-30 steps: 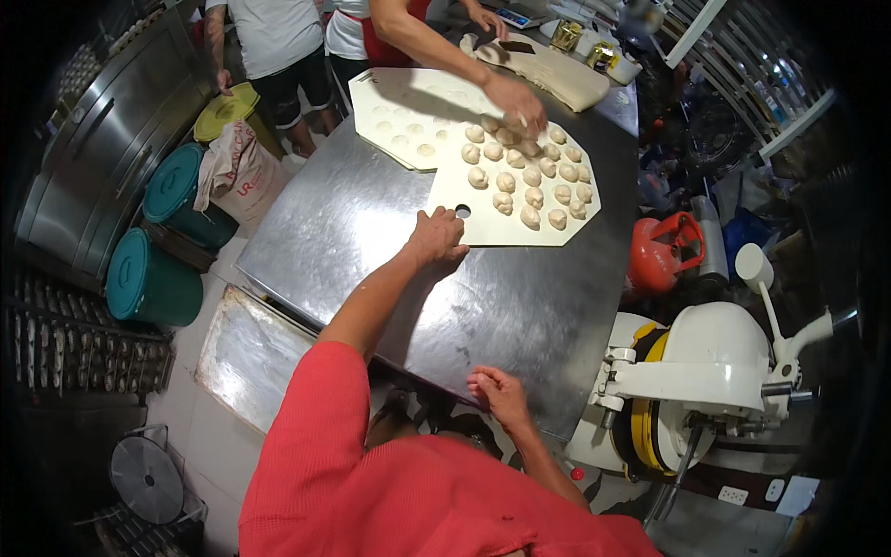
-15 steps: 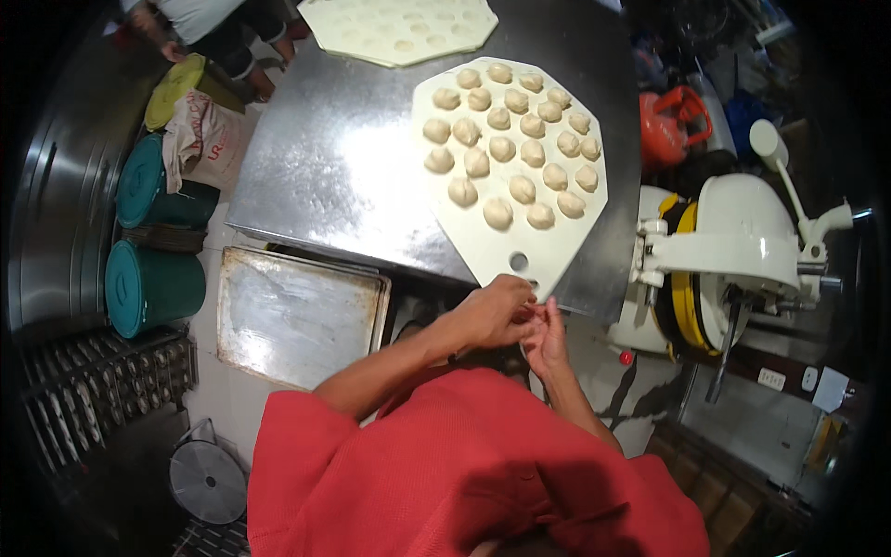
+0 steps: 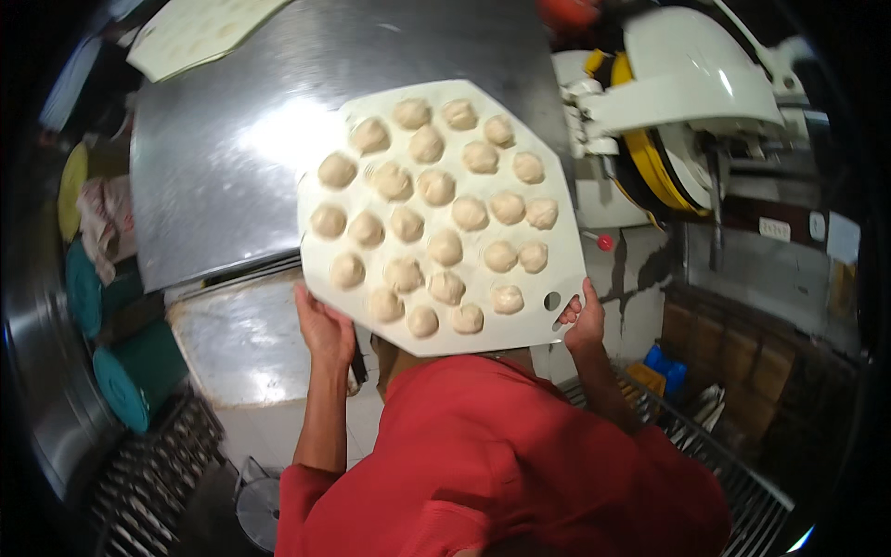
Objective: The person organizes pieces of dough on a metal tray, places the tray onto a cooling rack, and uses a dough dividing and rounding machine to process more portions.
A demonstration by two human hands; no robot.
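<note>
A large white board (image 3: pixel 534 320) with cut corners lies across both my hands, close in front of my body. Its far part overlaps the metal table in view. Several round dough balls (image 3: pixel 435 187) are spread in loose rows over it. My left hand (image 3: pixel 327 330) grips the board's near left edge, its fingers partly hidden underneath. At the right corner my right hand (image 3: pixel 585 318) holds the board beside its round hole, fingers curled through or around the slot there and thumb along the edge.
The steel table (image 3: pixel 213 176) carries another pale board (image 3: pixel 200 35) at its far left. A metal baking tray (image 3: pixel 246 339) is below its front edge. Green bins (image 3: pixel 139 376) stand to the left. A white and yellow machine (image 3: pixel 687 84) is at the right.
The board has been lifted toward me and turned, so its holed end now points right. My left hand has moved from that end to the left edge. My view has shifted too.
</note>
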